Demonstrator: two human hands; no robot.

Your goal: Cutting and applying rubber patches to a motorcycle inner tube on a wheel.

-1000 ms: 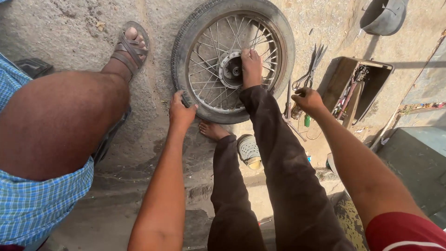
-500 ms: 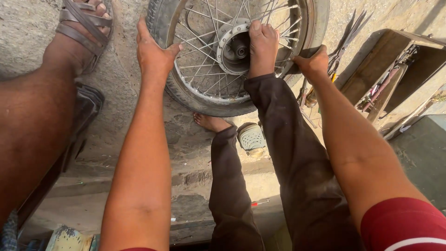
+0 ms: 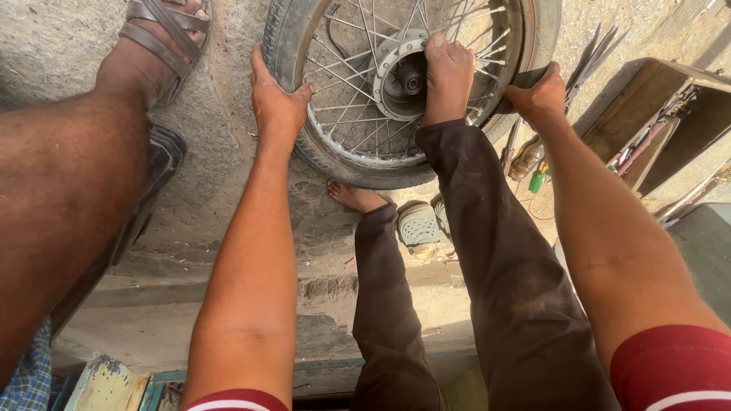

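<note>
Spoked motorcycle wheel (image 3: 358,144) lay flat on the rough concrete ground (image 3: 221,190) at upper centre of the frame, tyre on the rim, top edge cut off by the frame. Hub (image 3: 403,72) sat near the wheel's middle, spokes radiating to the rim.

Left hand (image 3: 276,99) was pressed on the tyre's left wall, fingers extended and spread over the tread, thumb hooked toward the rim; a flat bracing grip, not a closed fist. Right hand (image 3: 537,95) was on the tyre's right side, fingers curled and closed over the tyre edge. The person's bare right foot (image 3: 448,72) was planted on the hub and spokes, dark trouser leg running down to lower centre. Bare left foot (image 3: 354,196) rested on the ground just below the wheel.

Judgement: step in hand appeared to be working the tyre against the rim, foot pinning the wheel while both hands gripped opposite sides. Next move would likely call for steady downward foot pressure and a firm, matched pull or push from both hands, with fingers kept clear of the spokes.

Surroundings: grey clog sandals (image 3: 420,227) just beside the left foot. Small green-capped bottle (image 3: 528,161) near the wheel's right edge. Wooden toolbox (image 3: 655,125) at upper right, contents unclear. Another person's leg (image 3: 68,205) filled the left side, sandalled foot (image 3: 158,38) at upper left, apart from the wheel.
</note>
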